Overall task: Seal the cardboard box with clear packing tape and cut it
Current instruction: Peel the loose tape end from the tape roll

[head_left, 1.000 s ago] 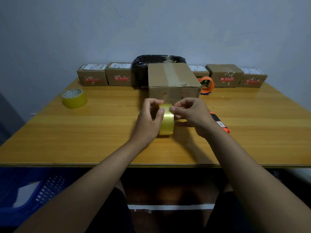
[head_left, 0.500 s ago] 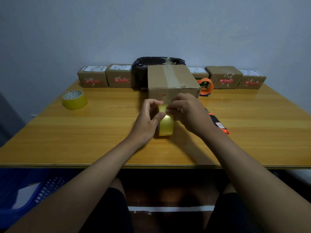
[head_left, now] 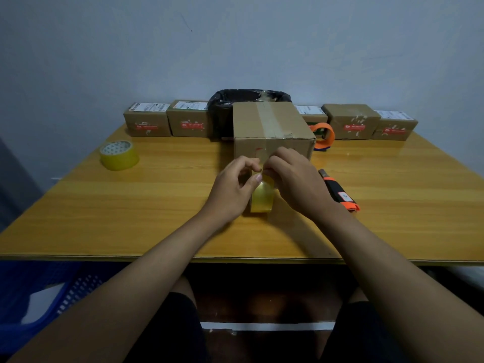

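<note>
A brown cardboard box [head_left: 269,127] stands mid-table with a strip of tape along its top seam. In front of it a yellowish clear tape roll [head_left: 262,199] stands on edge on the table. My left hand [head_left: 233,191] grips the roll from the left, thumb on its top. My right hand [head_left: 293,179] pinches at the roll's top edge, fingertips meeting the left hand's fingers close to the box front. An orange and black utility knife [head_left: 339,191] lies just right of my right hand.
A second yellow tape roll [head_left: 119,154] lies flat at the left. Several small labelled boxes [head_left: 187,119] line the back edge, with a black-bagged bin [head_left: 248,96] behind the big box and an orange tape dispenser [head_left: 324,136] to its right. A blue crate [head_left: 39,297] sits below left.
Both hands and the roll have shifted forward toward the box front. My right fingertips went from the roll's side to its top edge, closer to the left fingers.
</note>
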